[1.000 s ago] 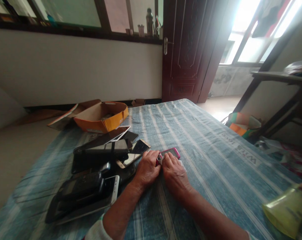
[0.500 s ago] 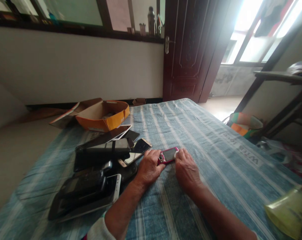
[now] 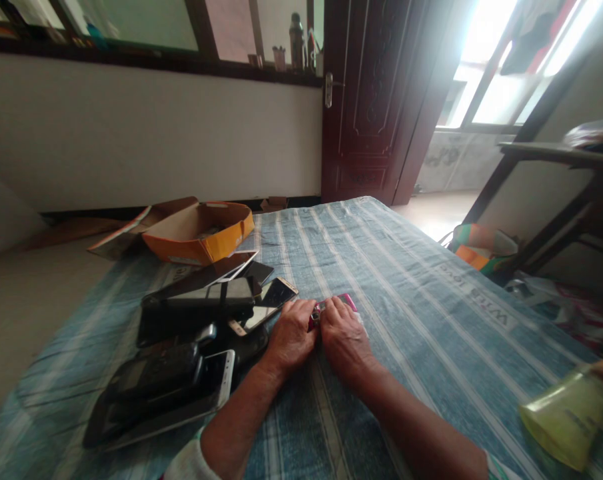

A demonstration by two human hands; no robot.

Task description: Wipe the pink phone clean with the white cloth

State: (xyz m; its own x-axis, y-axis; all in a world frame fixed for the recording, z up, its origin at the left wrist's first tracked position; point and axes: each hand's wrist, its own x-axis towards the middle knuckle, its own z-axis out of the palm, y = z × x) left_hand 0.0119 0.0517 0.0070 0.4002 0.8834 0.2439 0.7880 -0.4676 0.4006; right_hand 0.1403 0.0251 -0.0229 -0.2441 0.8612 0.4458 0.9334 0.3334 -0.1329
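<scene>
A pink mobile phone [image 3: 350,302] lies at the middle of the cloth-covered table, mostly hidden by my hands. My left hand [image 3: 294,333] is closed around its left end, by the keypad. Across the phone's screen lies my right hand [image 3: 344,335], fingers bent and pressed together over a white tissue-like piece [image 3: 360,319]. Only a little of that white piece shows at the hand's right side. Just left of my left hand rests a gold-edged smartphone [image 3: 271,303], beside a pile of dark phones and tablets [image 3: 196,303].
A white-edged tablet [image 3: 224,383] lies under a black device [image 3: 156,367] at near left. Behind the pile stands an open orange box [image 3: 201,250]. A yellow translucent container [image 3: 564,417] is at the near right. The striped blue cloth [image 3: 421,320] covers the table.
My right hand has slid left over the phone, from its right edge onto the screen, and now covers most of it. My left hand keeps its hold. The view has shifted slightly.
</scene>
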